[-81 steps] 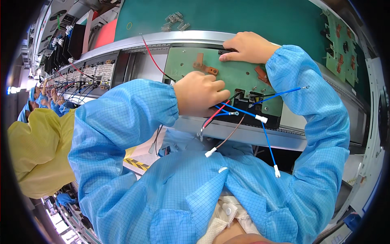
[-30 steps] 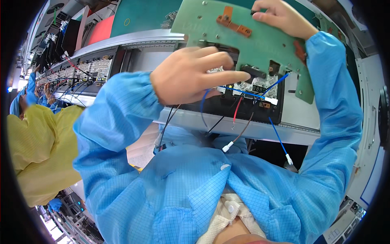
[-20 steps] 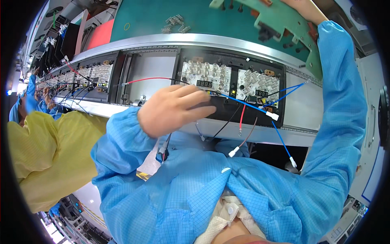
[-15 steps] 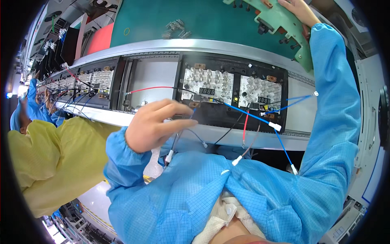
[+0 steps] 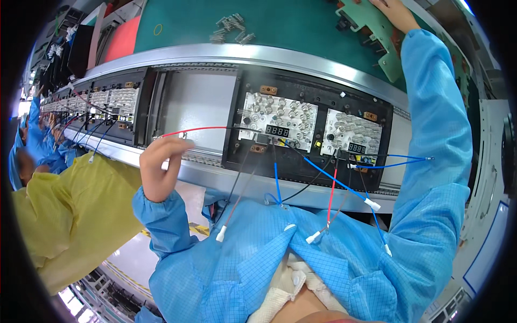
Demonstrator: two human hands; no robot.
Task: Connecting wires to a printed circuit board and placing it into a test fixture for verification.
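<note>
My left hand [image 5: 159, 168] is raised left of the black fixture tray [image 5: 301, 175], beside the free end of a red wire [image 5: 202, 129]. Its fingers are bent, with a gap to the thumb, and nothing shows between them. Far off at the upper right, my right hand [image 5: 397, 15] grips a pale green plate [image 5: 371, 24] with dark pins, its fingertips partly cut off by the picture's edge. Two white circuit boards, a left one [image 5: 253, 116] and a right one [image 5: 335, 126], lie in the tray. Blue wires [image 5: 334, 180], red ones and black ones hang from them toward me.
Small metal springs [image 5: 231, 27] and a yellow ring [image 5: 158, 29] lie on the green mat [image 5: 183, 24]. A metal rail [image 5: 258, 52] divides mat from conveyor. More trays [image 5: 121, 105] line the left, where a person in yellow [image 5: 81, 204] and others in blue work.
My left hand has moved left and down, away from the left board's wires, its fingers now more bent. The green plate has shifted slightly under my right hand. The view has shifted a little.
</note>
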